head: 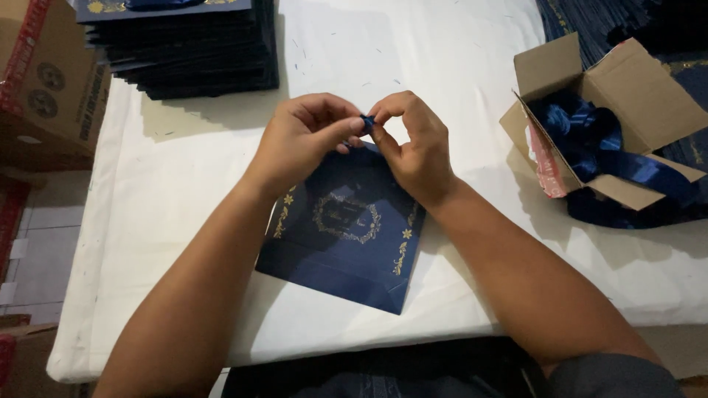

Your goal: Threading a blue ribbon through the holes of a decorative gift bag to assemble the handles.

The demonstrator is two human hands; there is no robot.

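Note:
A dark blue paper bag (343, 236) with gold ornament lies flat on the white table (184, 191). At its far edge my left hand (306, 136) and my right hand (413, 140) meet. Both pinch a small piece of blue ribbon (366, 121) between thumb and fingertips, just above the bag's top edge. How the ribbon joins the bag is hidden by my fingers.
A tall stack of the same dark blue bags (184, 44) sits at the far left. An open cardboard box (612, 118) full of blue ribbon stands at the right, with more dark bags (590, 22) behind it. Another cardboard box (44, 81) is off the table's left edge.

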